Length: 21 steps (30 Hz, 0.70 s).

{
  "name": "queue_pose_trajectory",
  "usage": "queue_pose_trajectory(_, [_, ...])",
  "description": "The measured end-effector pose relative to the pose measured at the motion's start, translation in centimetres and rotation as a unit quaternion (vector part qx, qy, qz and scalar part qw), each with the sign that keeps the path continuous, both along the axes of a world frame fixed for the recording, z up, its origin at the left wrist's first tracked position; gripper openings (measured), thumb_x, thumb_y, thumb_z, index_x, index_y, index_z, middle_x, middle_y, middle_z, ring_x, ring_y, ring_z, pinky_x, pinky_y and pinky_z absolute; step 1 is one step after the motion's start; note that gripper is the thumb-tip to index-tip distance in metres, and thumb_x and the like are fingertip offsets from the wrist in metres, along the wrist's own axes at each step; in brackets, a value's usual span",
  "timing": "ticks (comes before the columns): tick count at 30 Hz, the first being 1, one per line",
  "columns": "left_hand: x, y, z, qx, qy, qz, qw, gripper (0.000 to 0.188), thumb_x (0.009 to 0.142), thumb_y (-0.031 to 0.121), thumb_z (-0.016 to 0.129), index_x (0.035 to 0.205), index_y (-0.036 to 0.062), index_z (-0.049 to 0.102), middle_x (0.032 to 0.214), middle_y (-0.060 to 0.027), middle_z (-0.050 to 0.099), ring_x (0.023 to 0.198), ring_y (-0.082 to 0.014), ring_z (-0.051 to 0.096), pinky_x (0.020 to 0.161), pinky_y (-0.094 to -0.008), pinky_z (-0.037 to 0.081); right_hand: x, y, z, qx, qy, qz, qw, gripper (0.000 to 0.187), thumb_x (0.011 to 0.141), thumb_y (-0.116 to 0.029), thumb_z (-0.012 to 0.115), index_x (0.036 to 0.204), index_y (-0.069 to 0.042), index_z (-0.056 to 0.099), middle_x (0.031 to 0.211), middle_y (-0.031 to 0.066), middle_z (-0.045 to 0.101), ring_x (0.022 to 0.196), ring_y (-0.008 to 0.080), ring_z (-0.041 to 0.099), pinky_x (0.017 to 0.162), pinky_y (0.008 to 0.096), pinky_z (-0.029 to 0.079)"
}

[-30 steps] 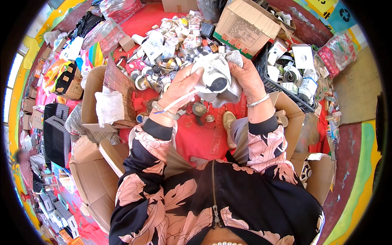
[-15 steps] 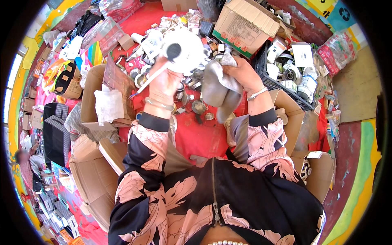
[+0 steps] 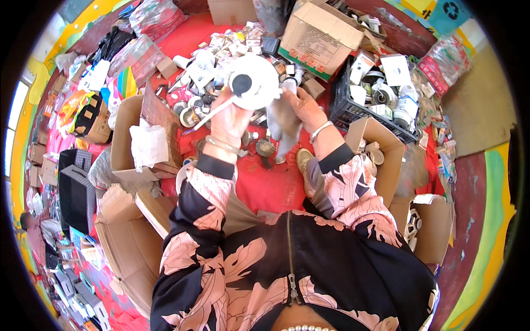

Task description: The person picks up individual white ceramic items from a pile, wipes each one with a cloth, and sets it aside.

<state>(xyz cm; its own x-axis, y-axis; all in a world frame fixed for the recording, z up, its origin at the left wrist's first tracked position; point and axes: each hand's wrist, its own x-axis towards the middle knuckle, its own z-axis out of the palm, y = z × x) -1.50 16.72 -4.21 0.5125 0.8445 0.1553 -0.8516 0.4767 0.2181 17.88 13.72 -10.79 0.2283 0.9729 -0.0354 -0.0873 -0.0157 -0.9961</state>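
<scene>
White round disc-shaped device with raised hub and dark round centre (image 3: 268,80) is being held up over the pile, in front of the wearer. It is being gripped at its lower left edge by the left hand (image 3: 231,118); hand is closed around that edge, fingers partly hidden behind the device. Thin white cord (image 3: 214,113) is being trailed from the hub side, down-left across that hand.

Grey soft cloth (image 3: 283,122) is being pinched by the right hand (image 3: 309,112), thumb and fingers closed on its upper part; rest is hanging below. Cloth's top is being held right at the device's right edge; cannot tell if it is being pressed against it.

Below and beyond the hands, a loose heap of small mixed white, black and metallic parts and small boxes (image 3: 213,55) is being supported by a red printed floor sheet (image 3: 265,190). White and dark round fittings (image 3: 382,95) are being held in a black plastic crate (image 3: 345,117) to the right. Large brown cardboard carton with green lower edge (image 3: 317,41) is sitting just behind the crate. White crumpled cloth (image 3: 148,146) is being draped over an open brown cardboard box (image 3: 124,129) at left.
</scene>
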Motion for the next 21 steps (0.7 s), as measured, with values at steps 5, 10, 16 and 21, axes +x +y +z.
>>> queue_pose_trajectory(5, [2.6,-6.1,-4.1,-0.03,0.124,-0.018,0.992,0.032,0.09,0.017,0.047,0.116,-0.0018,0.05,0.116,-0.0122,0.056,0.109,-0.023,0.052,0.097,-0.0372,0.039,-3.3,-5.4,2.2,-0.017,0.45,0.023,0.892,0.046,0.089,-0.045,0.05,0.11,-0.004,0.055,0.1,0.0076,0.063,0.091,0.0215,0.06,0.078,0.0387,0.049])
queue_pose_trajectory(10, [1.6,-8.7,-5.3,-0.035,0.187,-0.036,0.981,0.032,0.091,0.019,0.045,0.114,-0.0022,0.051,0.115,-0.013,0.057,0.106,-0.0248,0.054,0.094,-0.039,0.042,-3.8,-12.8,5.8,-0.016,0.378,-0.013,0.926,0.045,0.092,-0.042,0.045,0.113,-0.003,0.055,0.108,0.0077,0.061,0.098,0.0176,0.057,0.086,0.0317,0.044])
queue_pose_trajectory(16, [3.1,-13.0,-1.9,0.006,0.289,-0.005,0.957,0.034,0.092,0.019,0.045,0.116,-0.0046,0.048,0.113,-0.0148,0.055,0.105,-0.0237,0.054,0.094,-0.0371,0.043,0.6,-18.7,6.7,-0.007,0.069,0.029,0.997,0.024,0.085,-0.016,0.058,0.104,-0.002,0.062,0.093,0.0029,0.063,0.082,0.009,0.058,0.07,0.0212,0.046])
queue_pose_trajectory(21, [6.0,-15.0,0.8,0.161,0.306,-0.127,0.93,0.044,0.093,0.031,0.042,0.121,-0.0031,0.046,0.118,-0.0126,0.053,0.114,-0.0229,0.047,0.1,-0.0379,0.034,6.0,-22.9,8.8,-0.024,0.123,-0.007,0.992,0.017,0.082,-0.011,0.062,0.095,-0.001,0.064,0.078,0.003,0.065,0.064,0.0087,0.059,0.056,0.0215,0.046])
